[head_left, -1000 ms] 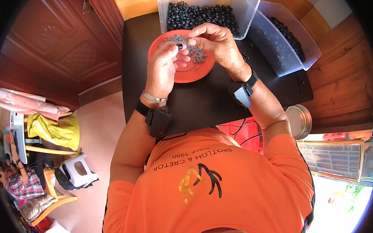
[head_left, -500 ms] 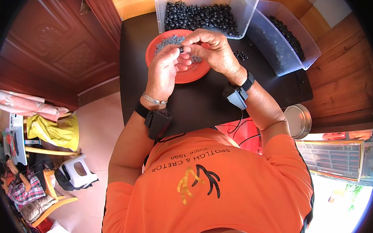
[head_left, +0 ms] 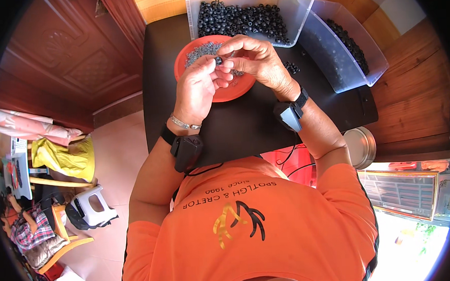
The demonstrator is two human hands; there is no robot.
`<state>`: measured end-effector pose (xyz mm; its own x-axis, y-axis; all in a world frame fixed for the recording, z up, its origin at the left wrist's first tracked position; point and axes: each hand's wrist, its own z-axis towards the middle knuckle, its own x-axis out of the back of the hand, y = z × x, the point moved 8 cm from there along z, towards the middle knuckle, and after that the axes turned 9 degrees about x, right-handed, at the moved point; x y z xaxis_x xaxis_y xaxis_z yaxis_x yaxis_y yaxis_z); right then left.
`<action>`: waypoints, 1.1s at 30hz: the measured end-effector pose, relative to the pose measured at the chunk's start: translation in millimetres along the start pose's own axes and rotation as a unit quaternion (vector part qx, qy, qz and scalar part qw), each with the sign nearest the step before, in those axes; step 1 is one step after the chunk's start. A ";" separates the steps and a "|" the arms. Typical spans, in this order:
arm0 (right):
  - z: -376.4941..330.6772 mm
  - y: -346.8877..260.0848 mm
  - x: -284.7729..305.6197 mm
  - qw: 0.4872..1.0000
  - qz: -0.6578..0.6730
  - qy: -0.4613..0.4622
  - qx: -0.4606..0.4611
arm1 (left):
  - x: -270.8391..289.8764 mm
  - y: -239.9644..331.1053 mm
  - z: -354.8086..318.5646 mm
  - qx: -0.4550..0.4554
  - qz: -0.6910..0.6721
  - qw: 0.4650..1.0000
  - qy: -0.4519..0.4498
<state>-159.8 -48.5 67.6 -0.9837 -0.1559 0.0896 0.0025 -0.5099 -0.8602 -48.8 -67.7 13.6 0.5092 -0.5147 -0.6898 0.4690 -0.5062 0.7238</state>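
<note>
Over an orange-red plate (head_left: 223, 96) my left hand (head_left: 197, 88) pinches a small black ring-shaped part (head_left: 218, 61) between thumb and fingertips. The part's round opening faces up. My right hand (head_left: 262, 65) is bent close beside it, thumb and index finger curled together near the part. Whatever sits between those right fingertips is too small to make out. Many small clear-grey pieces (head_left: 200, 53) lie heaped on the plate, partly hidden beneath my hands.
A clear bin (head_left: 300, 19) with many black round parts (head_left: 239, 20) stands at the dark table's (head_left: 225, 135) far edge. Right of it is a second clear bin (head_left: 341, 81) holding small black pieces. A few black pieces (head_left: 292, 67) lie beside my right hand. Another person (head_left: 31, 224) sits far left.
My right thumb has drawn slightly back from the black part, which now shows more fully in my left fingertips. Both hands otherwise stay over the plate.
</note>
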 end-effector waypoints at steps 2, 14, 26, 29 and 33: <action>-0.9 -1.1 -0.5 1.000 0.007 0.001 -0.003 | -1.1 -0.7 0.4 0.000 -0.009 1.000 -0.006; 2.5 -22.3 98.8 0.916 -0.397 0.027 -0.056 | 20.8 7.5 5.4 0.001 -0.056 0.998 0.024; -47.1 23.3 90.6 0.776 -0.592 -0.215 -0.011 | 17.9 1.1 8.0 0.010 -0.046 0.999 0.014; -39.5 29.4 93.0 0.779 -0.592 -0.206 -0.024 | 17.9 2.1 8.8 0.013 -0.037 0.999 0.019; -23.0 27.1 98.8 0.904 -0.414 -0.089 -0.068 | 19.3 1.7 7.4 0.012 -0.027 0.999 0.033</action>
<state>-261.1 -58.2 41.6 -0.5943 0.0915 0.7990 -0.7543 -0.4079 -0.5144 -43.5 -83.6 1.4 0.5300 -0.4405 -0.7246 0.4792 -0.5494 0.6845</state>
